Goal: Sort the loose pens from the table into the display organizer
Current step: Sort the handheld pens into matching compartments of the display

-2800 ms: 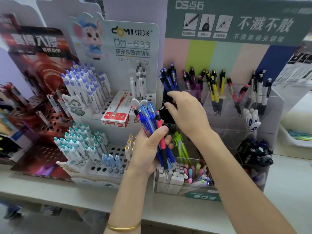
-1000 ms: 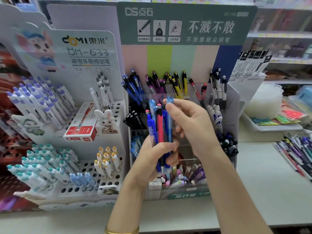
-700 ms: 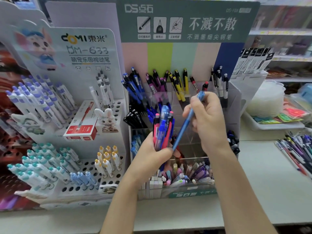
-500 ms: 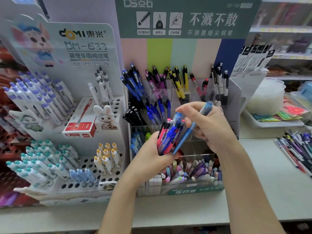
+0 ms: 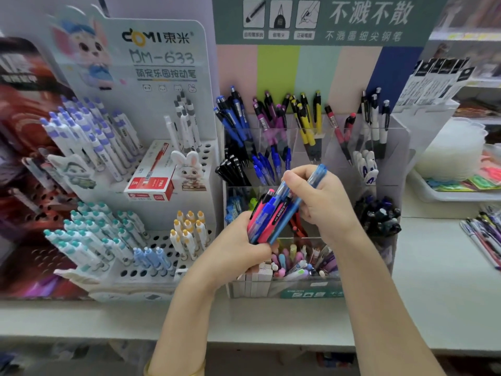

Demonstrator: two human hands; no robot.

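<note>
Fingers (image 5: 294,177) of the right hand (image 5: 325,206) pinch a tilted blue pen (image 5: 318,172) while the left hand (image 5: 235,253) clamps the pen bundle (image 5: 260,216).

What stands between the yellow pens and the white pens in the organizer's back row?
Two red pens lean there, between the yellow pens and the white pens in the organizer; the head view shows this.

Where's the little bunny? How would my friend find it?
Start at the white pen stand headed DOMI. On its middle step, right of the red-and-white box, sits the bunny figure. It is the only thing there with tall ears, sitting on books.
</note>
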